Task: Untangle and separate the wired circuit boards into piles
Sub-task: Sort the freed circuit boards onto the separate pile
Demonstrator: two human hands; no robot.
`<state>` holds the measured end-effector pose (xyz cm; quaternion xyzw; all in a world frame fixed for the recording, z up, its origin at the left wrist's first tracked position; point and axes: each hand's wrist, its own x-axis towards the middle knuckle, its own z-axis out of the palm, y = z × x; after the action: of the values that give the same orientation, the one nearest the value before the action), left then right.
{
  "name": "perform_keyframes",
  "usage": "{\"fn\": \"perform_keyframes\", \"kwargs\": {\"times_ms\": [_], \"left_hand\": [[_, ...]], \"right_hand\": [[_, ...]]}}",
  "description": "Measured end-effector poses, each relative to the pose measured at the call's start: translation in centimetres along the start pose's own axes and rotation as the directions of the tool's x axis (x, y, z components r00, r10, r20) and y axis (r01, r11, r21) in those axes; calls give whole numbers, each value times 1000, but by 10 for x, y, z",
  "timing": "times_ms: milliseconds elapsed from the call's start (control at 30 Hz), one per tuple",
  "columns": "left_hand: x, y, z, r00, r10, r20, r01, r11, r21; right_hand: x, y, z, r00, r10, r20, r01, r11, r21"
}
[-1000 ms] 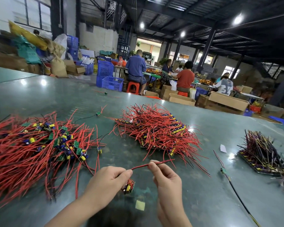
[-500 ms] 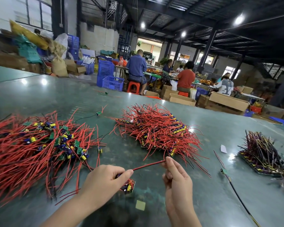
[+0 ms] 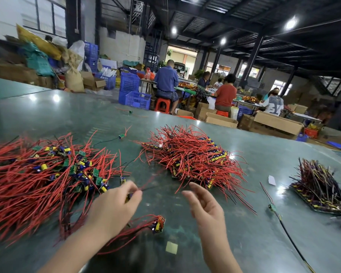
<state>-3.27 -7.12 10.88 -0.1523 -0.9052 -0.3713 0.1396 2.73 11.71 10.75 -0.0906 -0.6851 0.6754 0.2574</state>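
- A small wired circuit board (image 3: 129, 196) is pinched in the left hand (image 3: 114, 209), its red wire (image 3: 152, 179) blurred toward the far right.
- The right hand (image 3: 205, 207) is held wide above the counter (image 3: 254, 223), fingers relaxed, nothing gripped.
- A tangled red heap (image 3: 28, 180) lies at the left, a sorted pile (image 3: 191, 156) in the middle.
- A loose board (image 3: 158, 225) rests near the left wrist.

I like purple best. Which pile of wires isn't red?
The pile at the far right. Its wires look dark purple and yellowish, while the left pile and the middle pile are bright red.
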Motion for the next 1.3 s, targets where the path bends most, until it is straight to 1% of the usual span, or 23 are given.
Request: {"fn": "perform_keyframes", "kwargs": {"times_ms": [33, 67, 100, 133, 167, 200, 233, 267, 300, 367, 433, 500, 567, 633, 667, 700, 733, 833, 900, 967, 1100, 1167, 1300], "left_hand": [[3, -4, -2, 999, -23, -25, 24, 998, 61], [5, -8, -4, 998, -28, -51, 35, 991, 133], [7, -11, -5, 998, -26, -56, 37, 977, 211], [7, -14, -5, 998, -13, -64, 31, 959, 281], [8, -17, -5, 998, 3, -70, 22, 936, 350], [10, -20, -4, 998, 24, -56, 2, 908, 418], [10, -22, -4, 997, 61, -44, -34, 890, 454], [11, -23, -3, 991, 119, -63, -79, 891, 447], [11, -23, 0, 981, 177, -75, -128, 893, 432], [8, -20, 4, 976, 218, 12, -211, 927, 309], [5, -15, 9, 967, 220, 132, -225, 974, 22], [4, -7, 10, 936, 168, 311, -84, 960, -266], [2, 0, 9, 887, 115, 448, 120, 879, -462], [-1, 4, 9, 861, 42, 508, 322, 726, -607], [-2, 5, 9, 852, 9, 523, 392, 649, -652], [-3, 6, 9, 844, -13, 536, 440, 589, -678], [-4, 6, 8, 836, -22, 549, 467, 553, -689], [-2, 5, 6, 814, 22, 581, 500, 483, -719], [-2, 5, 5, 807, 72, 586, 497, 453, -740], [-4, 6, 6, 816, 103, 569, 466, 466, -752], [-7, 7, 10, 855, 77, 513, 408, 512, -756], [-7, 7, 10, 874, 66, 482, 381, 524, -762], [-7, 7, 14, 891, 52, 450, 364, 510, -780]], "right_hand": [[-1, 4, 3, 998, 6, 64, 2, 992, -125], [-3, 9, 6, 991, 2, 134, 37, 957, -289], [-6, 13, 8, 977, -2, 211, 101, 883, -458], [-7, 17, 9, 958, 10, 288, 172, 783, -597], [-9, 20, 9, 936, 36, 351, 233, 684, -691], [-10, 22, 9, 915, 70, 398, 277, 610, -743], [-11, 23, 10, 897, 100, 431, 306, 563, -768], [-11, 24, 11, 882, 120, 455, 332, 527, -782], [-13, 25, 12, 872, 124, 473, 359, 497, -790], [-14, 25, 15, 858, 85, 507, 414, 471, -779], [-13, 22, 16, 849, 31, 528, 434, 531, -728], [-13, 17, 15, 867, -14, 498, 372, 685, -627], [-12, 11, 13, 902, -32, 431, 250, 852, -460], [-13, 7, 13, 914, -32, 405, 174, 931, -320], [-13, 6, 14, 919, -23, 393, 140, 953, -270], [-14, 5, 14, 928, -11, 373, 104, 968, -230], [-14, 5, 15, 938, 3, 347, 70, 978, -195], [-12, 4, 14, 957, 40, 287, -19, 997, -76], [-11, 3, 12, 955, 55, 290, -39, 997, -61], [-12, 2, 13, 950, 66, 304, -43, 996, -82], [-13, 4, 13, 942, 107, 320, -74, 991, -111], [-13, 3, 13, 937, 97, 336, -49, 988, -149], [-14, 3, 14, 940, 30, 341, 43, 978, -204]]}}
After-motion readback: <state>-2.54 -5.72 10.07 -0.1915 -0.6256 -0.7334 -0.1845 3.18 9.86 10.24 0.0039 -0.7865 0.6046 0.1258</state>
